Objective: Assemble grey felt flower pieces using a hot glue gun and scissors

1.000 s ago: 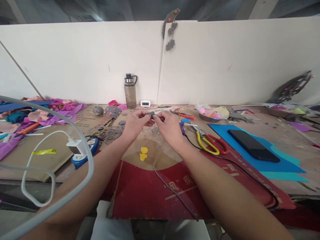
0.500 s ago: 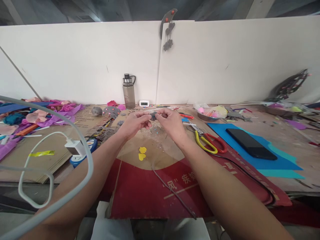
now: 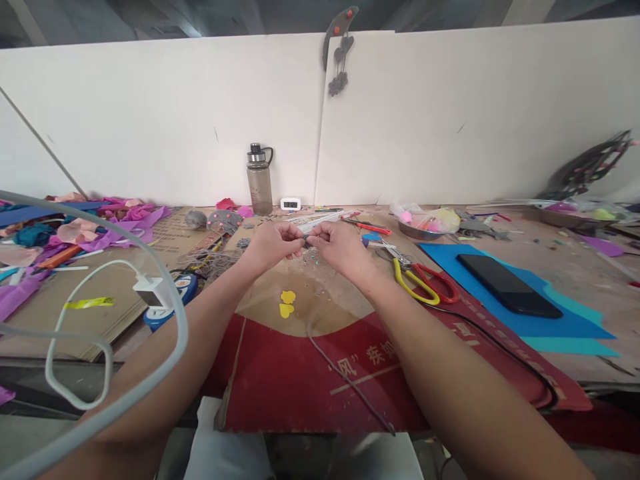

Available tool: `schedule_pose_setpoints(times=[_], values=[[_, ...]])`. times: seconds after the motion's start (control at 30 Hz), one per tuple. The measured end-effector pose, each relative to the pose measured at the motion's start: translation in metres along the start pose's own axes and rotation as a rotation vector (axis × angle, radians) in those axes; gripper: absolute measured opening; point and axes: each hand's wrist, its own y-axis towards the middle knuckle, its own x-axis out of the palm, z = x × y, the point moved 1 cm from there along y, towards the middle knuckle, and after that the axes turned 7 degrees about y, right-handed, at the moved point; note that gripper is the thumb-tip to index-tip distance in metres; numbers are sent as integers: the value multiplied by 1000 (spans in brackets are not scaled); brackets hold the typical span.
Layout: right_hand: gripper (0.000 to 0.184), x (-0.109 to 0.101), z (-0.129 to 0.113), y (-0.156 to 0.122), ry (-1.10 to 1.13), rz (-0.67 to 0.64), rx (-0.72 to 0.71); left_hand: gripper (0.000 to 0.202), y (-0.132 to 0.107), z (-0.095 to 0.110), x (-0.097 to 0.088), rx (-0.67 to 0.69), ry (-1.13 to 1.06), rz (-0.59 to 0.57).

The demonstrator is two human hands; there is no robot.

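My left hand [image 3: 274, 248] and my right hand [image 3: 342, 249] meet over the middle of the work surface, thumbs and fingertips pinched together. Between them is a small dark grey piece [image 3: 306, 241] that looks like felt; the fingers cover most of it, so its shape is hard to make out. Nearer to me, two small yellow cutouts [image 3: 287, 304], one of them heart-shaped, lie on the brown and red cardboard [image 3: 300, 393]. A grey cord [image 3: 350, 380] trails over the red part. Small grey pieces [image 3: 243, 243] sit just left of my left hand.
Yellow-and-red-handled scissors [image 3: 416, 281] lie right of my right forearm, with a black phone [image 3: 507, 283] on blue sheets [image 3: 550, 327] beyond. A bottle [image 3: 260, 183] and small digital clock [image 3: 291, 204] stand at the back. A white cable [image 3: 181, 313] crosses the left foreground.
The fingertips of both hands have closed further over the grey piece, so less of it shows. The view has shifted slightly; the surrounding things lie as before.
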Motion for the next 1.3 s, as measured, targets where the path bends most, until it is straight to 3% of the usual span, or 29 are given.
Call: schedule_pose_setpoints(times=[0.2,0.37,0.47,0.7,1.03,1.3], values=[[22,1,5,-1,126,68,-4,7,4,-2,0,-110,-81,132],[2,8,4,-3,153,134,-101,9,4,-4,1,-118,-145,165],[5,11,3,-4,172,154,-85,9,4,-6,4,-123,-196,178],[13,10,3,-3,130,187,-83,12,4,-5,7,-108,-276,175],[8,9,2,-3,49,221,-110,13,2,0,7,-125,-361,149],[11,7,4,-3,88,246,-40,8,0,3,9,-115,-353,99]])
